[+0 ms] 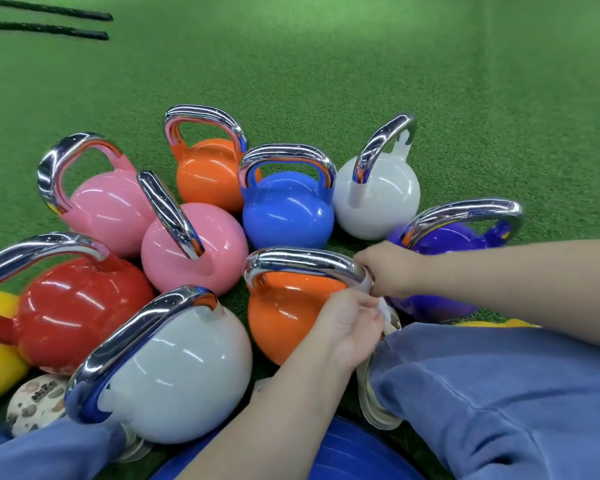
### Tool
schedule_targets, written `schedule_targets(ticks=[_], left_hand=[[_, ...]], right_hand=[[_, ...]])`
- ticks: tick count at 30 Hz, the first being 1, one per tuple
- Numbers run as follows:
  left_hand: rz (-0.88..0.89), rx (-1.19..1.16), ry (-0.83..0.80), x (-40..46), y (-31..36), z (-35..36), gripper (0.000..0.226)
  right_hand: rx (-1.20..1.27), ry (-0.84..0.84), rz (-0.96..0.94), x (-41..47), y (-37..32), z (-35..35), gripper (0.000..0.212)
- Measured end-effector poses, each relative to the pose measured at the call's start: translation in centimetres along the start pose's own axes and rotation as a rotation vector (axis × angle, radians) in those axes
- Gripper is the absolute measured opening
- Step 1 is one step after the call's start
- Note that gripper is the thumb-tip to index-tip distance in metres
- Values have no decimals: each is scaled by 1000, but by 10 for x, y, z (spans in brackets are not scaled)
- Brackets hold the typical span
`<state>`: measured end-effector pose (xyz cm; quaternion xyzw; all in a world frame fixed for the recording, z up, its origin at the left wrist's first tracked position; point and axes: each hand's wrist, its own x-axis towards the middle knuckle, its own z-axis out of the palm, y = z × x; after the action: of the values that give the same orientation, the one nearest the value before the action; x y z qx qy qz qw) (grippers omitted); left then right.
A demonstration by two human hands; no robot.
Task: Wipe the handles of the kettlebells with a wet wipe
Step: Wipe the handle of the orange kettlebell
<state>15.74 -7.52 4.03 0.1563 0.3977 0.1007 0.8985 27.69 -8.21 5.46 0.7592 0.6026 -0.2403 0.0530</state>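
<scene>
Gripping wet wipe [367, 284] round handle [303, 261]: right hand [388, 270] fingers.

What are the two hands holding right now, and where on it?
The right hand grips a white wet wipe wrapped round the right end of the near orange kettlebell's handle. The left hand pinches the wipe's hanging lower end.
</scene>
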Motion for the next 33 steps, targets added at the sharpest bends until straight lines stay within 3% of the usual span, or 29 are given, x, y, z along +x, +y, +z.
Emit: schedule_targets(ticks=[2,8,15,19,23,26,30,33], left_hand=[[-19,-82,2,4,-3,-5,42],[-35,-224,51,21,-9,-26,36],[-75,-202,-8,11,6,-30,34],[-19,-86,49,1,3,-25,37],[-11,-39,32,-10,4,-18,47],[-33,-84,17,-19,8,-16,45],[-55,-224,-7,-32,14,-12,38],[-61,-297,1,-38,21,-14,41]], right_hand=[[153,74,102,2,8,23,30],[458,83,311,17,13,59,33],[836,56,300,18,20,53,36],[848,-149,136,22,22,34,36],[818,-387,-26,22,14,2,17],[762,-534,-119,26,6,-23,27],[808,-568,-81,33,-1,-40,36],[849,-571,-68,32,-6,-49,28]])
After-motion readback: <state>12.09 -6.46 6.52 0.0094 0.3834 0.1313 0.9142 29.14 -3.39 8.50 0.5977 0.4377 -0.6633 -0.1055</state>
